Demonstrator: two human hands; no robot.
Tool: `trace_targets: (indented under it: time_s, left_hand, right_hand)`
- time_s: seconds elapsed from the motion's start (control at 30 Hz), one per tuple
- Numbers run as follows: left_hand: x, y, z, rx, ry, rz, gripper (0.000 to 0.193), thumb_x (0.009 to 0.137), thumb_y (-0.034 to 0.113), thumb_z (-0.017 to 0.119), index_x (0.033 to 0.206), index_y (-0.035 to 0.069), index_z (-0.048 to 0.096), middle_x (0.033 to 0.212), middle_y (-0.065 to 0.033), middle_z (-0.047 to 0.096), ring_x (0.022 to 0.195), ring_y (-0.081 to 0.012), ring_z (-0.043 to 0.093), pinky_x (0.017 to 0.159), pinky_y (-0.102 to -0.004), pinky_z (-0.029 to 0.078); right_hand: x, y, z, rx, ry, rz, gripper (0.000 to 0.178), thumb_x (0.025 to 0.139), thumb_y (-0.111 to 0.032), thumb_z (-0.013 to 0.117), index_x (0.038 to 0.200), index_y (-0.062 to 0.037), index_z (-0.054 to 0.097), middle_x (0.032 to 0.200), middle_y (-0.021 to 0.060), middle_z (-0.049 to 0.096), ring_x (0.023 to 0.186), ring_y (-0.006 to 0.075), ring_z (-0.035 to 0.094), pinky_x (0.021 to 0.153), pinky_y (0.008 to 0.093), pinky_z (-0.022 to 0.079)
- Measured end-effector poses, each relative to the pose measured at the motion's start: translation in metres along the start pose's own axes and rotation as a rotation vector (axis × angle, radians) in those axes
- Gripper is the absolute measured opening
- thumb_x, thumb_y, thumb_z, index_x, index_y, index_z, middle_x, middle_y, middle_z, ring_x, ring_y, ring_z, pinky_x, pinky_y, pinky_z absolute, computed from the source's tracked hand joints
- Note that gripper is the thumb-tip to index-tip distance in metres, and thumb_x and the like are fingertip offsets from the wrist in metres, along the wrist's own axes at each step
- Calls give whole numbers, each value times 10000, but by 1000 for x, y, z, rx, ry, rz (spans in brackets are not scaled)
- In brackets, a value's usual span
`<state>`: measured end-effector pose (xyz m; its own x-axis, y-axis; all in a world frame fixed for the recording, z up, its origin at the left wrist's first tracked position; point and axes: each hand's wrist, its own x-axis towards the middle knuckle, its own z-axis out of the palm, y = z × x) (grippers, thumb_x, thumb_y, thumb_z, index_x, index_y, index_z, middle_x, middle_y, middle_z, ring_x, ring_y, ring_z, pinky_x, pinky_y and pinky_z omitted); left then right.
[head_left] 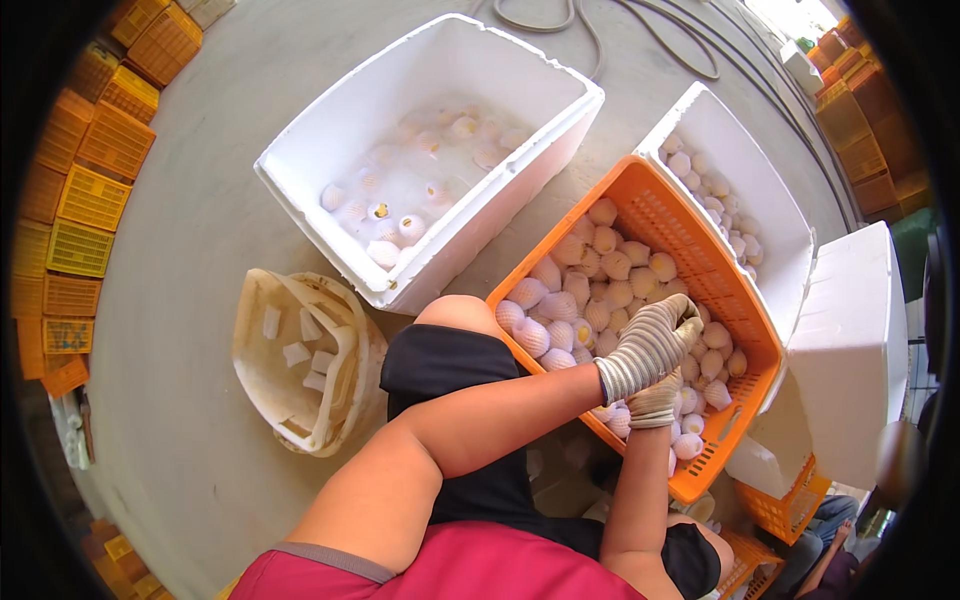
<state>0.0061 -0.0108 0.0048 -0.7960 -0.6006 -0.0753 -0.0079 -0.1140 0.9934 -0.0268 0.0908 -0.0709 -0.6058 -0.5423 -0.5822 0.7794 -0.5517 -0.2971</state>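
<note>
Both my hands wear striped knit gloves and meet over the right part of an orange plastic crate (690, 238). The crate is filled with round fruits in white foam-net sleeves (560, 335). My left hand (652, 345) reaches across with its fingers curled closed; whatever they hold is hidden. Just below it is my right hand (655, 402), mostly covered by the left, so its fingers do not show. A few fruits lie close around both gloves.
A big white foam box (505, 215) with net-wrapped fruits in cloudy water stands at the far left. Another foam box (745, 150) of fruits sits beyond the crate. Near my left knee is a worn plastic tub (262, 385) with white blocks. Hoses (690, 45) cross the floor; stacked crates (90, 205) line the left.
</note>
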Motion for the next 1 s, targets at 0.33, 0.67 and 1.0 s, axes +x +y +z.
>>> trace_targets:
  time_s: [0.33,0.67,1.0]
  left_hand:
    - [-11,33,-19,93,-20,295,110,862,150,612,951,88,589,780,-147,648,735,-351,640,722,-455,499]
    - [-2,43,-42,-354,138,459,123,872,43,607,987,16,640,777,-76,662,584,-178,611,558,-260,496]
    - [32,34,-67,-765,150,-189,212,928,192,584,1037,11,584,875,-128,671,656,-185,613,548,-248,485]
  right_hand:
    - [44,26,60,-116,-111,204,497,973,-392,506,1285,-5,502,1207,188,597,1089,378,605,925,491,547]
    - [72,35,119,-784,-583,-163,565,931,-210,629,1416,-28,404,1288,137,543,1171,204,536,1007,358,444]
    - [78,27,-92,-1772,-228,27,679,789,-334,764,1332,-1,530,1277,212,609,1191,329,585,998,398,473]
